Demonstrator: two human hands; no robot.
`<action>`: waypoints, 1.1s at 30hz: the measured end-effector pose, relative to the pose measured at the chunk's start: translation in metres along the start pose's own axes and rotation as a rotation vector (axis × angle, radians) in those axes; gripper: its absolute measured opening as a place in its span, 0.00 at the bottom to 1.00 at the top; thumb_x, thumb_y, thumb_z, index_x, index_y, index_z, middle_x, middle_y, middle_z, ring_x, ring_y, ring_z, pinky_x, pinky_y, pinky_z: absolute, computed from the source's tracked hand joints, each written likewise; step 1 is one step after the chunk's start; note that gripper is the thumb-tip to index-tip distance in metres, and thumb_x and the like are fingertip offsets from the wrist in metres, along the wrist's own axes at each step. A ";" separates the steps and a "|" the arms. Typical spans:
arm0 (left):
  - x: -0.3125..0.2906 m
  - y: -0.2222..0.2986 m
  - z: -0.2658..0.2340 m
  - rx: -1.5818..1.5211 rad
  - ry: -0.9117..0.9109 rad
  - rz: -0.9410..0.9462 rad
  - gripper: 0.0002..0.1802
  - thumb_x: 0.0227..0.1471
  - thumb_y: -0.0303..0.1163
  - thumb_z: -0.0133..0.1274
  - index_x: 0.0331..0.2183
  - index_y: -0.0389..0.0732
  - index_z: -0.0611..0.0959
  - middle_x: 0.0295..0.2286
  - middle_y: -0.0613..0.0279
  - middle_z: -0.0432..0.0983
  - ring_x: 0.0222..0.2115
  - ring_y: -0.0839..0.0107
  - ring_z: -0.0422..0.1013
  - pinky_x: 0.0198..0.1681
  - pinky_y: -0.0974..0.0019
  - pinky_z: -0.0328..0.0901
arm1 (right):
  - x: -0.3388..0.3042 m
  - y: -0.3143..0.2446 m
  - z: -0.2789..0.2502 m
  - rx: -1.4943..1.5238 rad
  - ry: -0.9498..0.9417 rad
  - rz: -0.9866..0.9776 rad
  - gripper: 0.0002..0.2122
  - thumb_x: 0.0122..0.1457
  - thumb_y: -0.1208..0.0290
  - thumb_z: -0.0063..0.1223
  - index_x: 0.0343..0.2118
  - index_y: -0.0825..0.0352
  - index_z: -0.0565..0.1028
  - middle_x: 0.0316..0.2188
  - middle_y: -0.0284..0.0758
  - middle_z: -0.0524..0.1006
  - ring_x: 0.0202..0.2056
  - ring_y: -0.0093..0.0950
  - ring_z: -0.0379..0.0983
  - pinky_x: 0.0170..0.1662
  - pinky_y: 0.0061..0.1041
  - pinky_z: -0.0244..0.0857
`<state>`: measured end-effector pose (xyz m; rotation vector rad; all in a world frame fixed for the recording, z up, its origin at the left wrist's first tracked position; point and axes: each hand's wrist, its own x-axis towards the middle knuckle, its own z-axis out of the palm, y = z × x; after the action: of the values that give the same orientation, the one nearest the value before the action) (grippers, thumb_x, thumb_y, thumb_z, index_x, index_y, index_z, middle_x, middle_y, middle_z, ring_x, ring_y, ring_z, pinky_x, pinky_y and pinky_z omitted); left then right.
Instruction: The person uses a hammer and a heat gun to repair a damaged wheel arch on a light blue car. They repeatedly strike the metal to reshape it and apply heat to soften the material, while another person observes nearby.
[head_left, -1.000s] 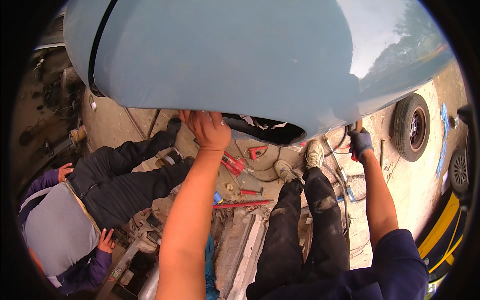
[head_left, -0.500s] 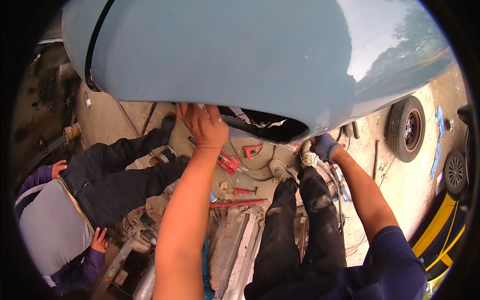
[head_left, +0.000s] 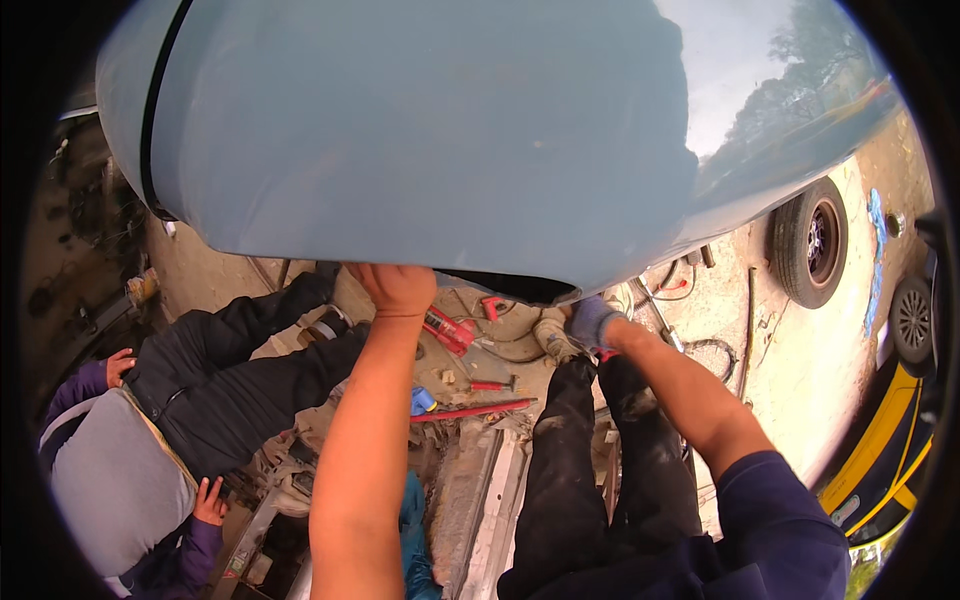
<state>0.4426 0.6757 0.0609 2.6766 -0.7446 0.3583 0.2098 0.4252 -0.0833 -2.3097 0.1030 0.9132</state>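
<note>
A glossy blue-grey car body panel fills the top of the view, with a dark opening along its lower edge. My bare left hand is at that edge, left of the opening. Its fingers go behind the panel and are hidden. My right hand, in a dark blue-grey glove, is just below the opening's right end. The gloved fingers look curled, but what they hold, if anything, cannot be made out. Below my hands, a red tool and a red-handled hammer lie on the ground.
Another person in a grey top and black trousers is at the left, a leg stretched toward the panel. A loose tyre stands at the right, near a yellow-and-dark car. Hoses, a red bar and metal car parts lie around my feet.
The panel's lower edge now sits lower in view and less of the opening shows. My left fingers have gone out of sight behind the edge. My gloved right hand has shifted left and down.
</note>
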 end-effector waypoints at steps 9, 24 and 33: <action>0.006 0.002 -0.005 0.120 -0.051 0.101 0.27 0.58 0.37 0.60 0.56 0.34 0.82 0.56 0.42 0.77 0.58 0.37 0.71 0.63 0.38 0.61 | -0.038 0.142 -0.049 0.917 0.133 0.746 0.08 0.58 0.73 0.60 0.38 0.68 0.74 0.21 0.38 0.76 0.18 0.31 0.73 0.20 0.37 0.68; 0.004 -0.007 0.000 0.020 -0.009 0.026 0.25 0.60 0.37 0.57 0.56 0.35 0.81 0.57 0.43 0.76 0.60 0.37 0.68 0.65 0.37 0.56 | -0.015 0.096 0.033 0.547 -0.005 0.290 0.14 0.56 0.70 0.64 0.41 0.74 0.76 0.27 0.47 0.80 0.24 0.39 0.78 0.28 0.39 0.71; 0.009 0.003 0.002 -0.011 0.113 0.103 0.21 0.57 0.33 0.52 0.52 0.40 0.83 0.54 0.45 0.78 0.59 0.39 0.68 0.66 0.36 0.51 | -0.044 0.077 -0.065 1.811 1.034 0.819 0.07 0.62 0.74 0.60 0.31 0.64 0.72 0.17 0.30 0.67 0.14 0.27 0.63 0.16 0.32 0.61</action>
<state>0.4490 0.6684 0.0631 2.5890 -0.8488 0.5251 0.1922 0.3187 -0.0607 -0.6366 1.5757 -0.3107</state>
